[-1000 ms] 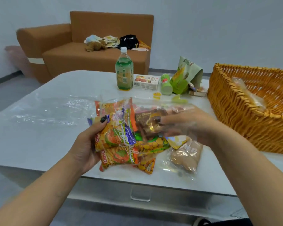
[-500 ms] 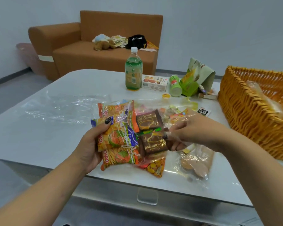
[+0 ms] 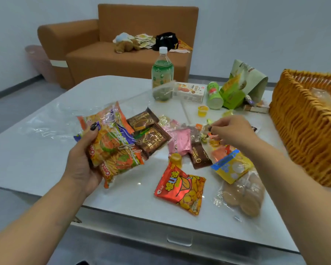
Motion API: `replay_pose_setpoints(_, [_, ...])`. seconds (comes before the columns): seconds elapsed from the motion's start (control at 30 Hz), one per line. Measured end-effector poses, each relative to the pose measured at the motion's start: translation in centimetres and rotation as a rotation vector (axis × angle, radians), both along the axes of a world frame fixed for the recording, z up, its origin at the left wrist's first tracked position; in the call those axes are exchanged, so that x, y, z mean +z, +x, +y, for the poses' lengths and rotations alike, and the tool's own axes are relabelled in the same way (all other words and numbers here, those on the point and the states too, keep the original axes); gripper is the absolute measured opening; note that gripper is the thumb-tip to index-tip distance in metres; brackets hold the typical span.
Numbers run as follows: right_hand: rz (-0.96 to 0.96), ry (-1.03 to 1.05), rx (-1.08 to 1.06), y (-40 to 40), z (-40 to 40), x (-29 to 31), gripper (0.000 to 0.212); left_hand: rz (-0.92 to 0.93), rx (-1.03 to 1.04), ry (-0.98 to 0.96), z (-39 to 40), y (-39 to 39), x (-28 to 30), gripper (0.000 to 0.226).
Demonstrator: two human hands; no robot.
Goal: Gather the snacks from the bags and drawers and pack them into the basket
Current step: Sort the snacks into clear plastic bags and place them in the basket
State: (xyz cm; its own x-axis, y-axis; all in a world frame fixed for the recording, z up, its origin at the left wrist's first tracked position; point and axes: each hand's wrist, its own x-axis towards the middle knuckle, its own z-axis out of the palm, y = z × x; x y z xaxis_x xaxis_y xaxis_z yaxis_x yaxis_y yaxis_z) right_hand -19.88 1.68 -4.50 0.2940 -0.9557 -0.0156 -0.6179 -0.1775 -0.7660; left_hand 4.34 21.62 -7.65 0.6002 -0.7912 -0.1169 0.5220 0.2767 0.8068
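Head view: left grip (image 3: pixel 82 161) clutches snack packets (image 3: pixel 113 148); right grip (image 3: pixel 231 132) pinches candy (image 3: pixel 210 129); basket (image 3: pixel 302 134) nearby.

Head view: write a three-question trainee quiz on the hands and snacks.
1. True or false: the left hand grips the orange noodle packets.
2. What lies nearest the table's front edge? A) red biscuit packet B) green-labelled drink bottle C) white snack box
3. Which side of the table holds the woven wicker basket?

Key: 1 true; 2 A; 3 right.
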Motion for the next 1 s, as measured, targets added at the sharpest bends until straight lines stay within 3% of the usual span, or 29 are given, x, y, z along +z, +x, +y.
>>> replay_pose_setpoints(0.2, [0.518,-0.135,0.293,4.2,0.8,-2.5,0.028,-0.041,0.016,0.004,-0.1,0.5,0.4,0.033])
replay_pose_setpoints(0.37, [0.646,-0.091,0.369,4.7,1.9,-2.3,0.014,-0.084,-0.053,0.030,0.3,0.8,0.5,0.025])
replay_pose_setpoints(0.47, [0.659,-0.143,0.375,4.5,2.1,-3.4,0.034,-0.110,-0.115,0.036,0.6,0.7,0.7,0.024])
replay_pose_setpoints(0.53, [0.562,-0.133,0.327,4.3,2.2,-3.6,0.044,-0.115,-0.138,0.026,0.8,0.2,0.9,0.025])
replay_pose_setpoints(0.73, [0.284,0.011,0.182,2.2,2.2,-0.6,0.007,-0.148,-0.169,0.051,1.2,-0.9,1.3,0.022])
replay_pose_setpoints(0.8, [0.143,0.069,0.068,0.7,2.0,0.8,0.014,-0.159,-0.177,0.071,1.2,-1.3,1.4,0.021])
replay_pose_setpoints(0.9, [-0.357,0.192,-0.080,-1.4,2.0,3.3,0.011,-0.158,-0.180,0.098,1.2,-1.8,1.5,0.024])
replay_pose_setpoints(1.0, [-0.755,0.444,-0.021,-2.5,3.0,4.9,0.006,-0.149,-0.181,0.131,1.2,-2.4,1.4,0.026])
